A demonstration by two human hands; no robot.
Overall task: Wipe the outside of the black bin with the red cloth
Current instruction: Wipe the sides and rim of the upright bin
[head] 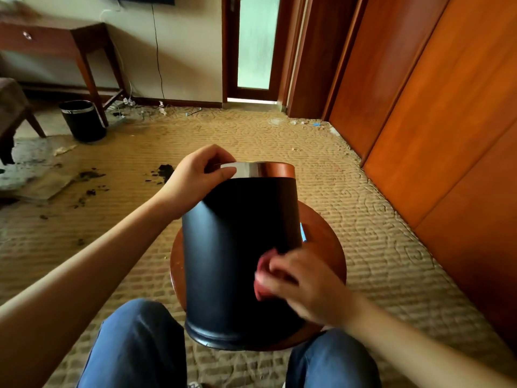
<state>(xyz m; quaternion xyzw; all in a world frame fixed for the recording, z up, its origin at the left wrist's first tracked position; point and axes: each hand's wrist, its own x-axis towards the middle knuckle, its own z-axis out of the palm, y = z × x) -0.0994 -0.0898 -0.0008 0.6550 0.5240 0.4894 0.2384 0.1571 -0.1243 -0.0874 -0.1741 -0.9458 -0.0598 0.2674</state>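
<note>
Bin: the black bin (240, 247) lies tipped on a round wooden counter (327, 247), with its closed base toward the person and its mouth pointing away.
Long axis: it runs away from the person, with the base low and near and the steel rim (263, 170) high and far.
Left hand: the left hand (195, 180) is at the bin's far end and grips the rim. The fingers are hooked over the edge and the thumb lies on the outer band.
Right hand: the right hand (302, 281) is on the bin's right flank, toward the base end. Its fingers are curled round the bunched red cloth (263, 275) and press it to the wall. The hand is blurred, so how much cloth lies flat probably cannot be read.
Nearer hand: the right hand is the one on the black wall. The left hand only steadies the bin from the rim.
Deciding relation: from the cloth, the bare wall stretches up and away toward the rim, and leftward over the bin's upper face.
Likely step: wiping is under way, and the next stroke probably runs along the axis or round the curve.
Risk: the bin is round and tilted, so it could roll on the counter if the rim hold loosens.
Beyond the bin: a second bin (82, 120) stands well off to its far left on the floor.
</note>
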